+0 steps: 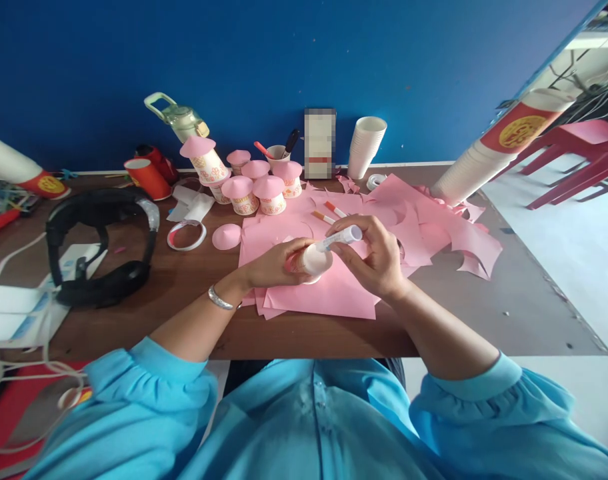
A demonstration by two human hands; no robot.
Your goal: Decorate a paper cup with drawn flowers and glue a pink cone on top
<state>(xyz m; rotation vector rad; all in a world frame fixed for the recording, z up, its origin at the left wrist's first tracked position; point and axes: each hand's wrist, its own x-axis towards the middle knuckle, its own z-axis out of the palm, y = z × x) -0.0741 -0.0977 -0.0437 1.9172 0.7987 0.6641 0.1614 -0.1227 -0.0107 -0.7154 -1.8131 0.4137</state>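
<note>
Wrapped round the side of a white paper cup [318, 260] is my left hand [280, 261]. The cup's open mouth faces up toward me, and a bit of red shows on its side by my fingers. My right hand [377, 257] pinches a white marker [343, 237], slanted so its lower end is at the cup's rim. That tip is hidden, so whether it touches the cup cannot be seen. Beneath both hands lie pink paper sheets [329, 303]. Two more markers with orange and red ends [324, 217] rest on the paper just beyond.
Decorated paper cups with pink cone roofs [271, 193] stand behind my left hand, near a loose pink cone [227, 237] and a tape roll [187, 235]. A black headset [104, 247] lies left. Stacked cups [367, 147], a phone [319, 143] and a bottle [181, 120] line the blue wall.
</note>
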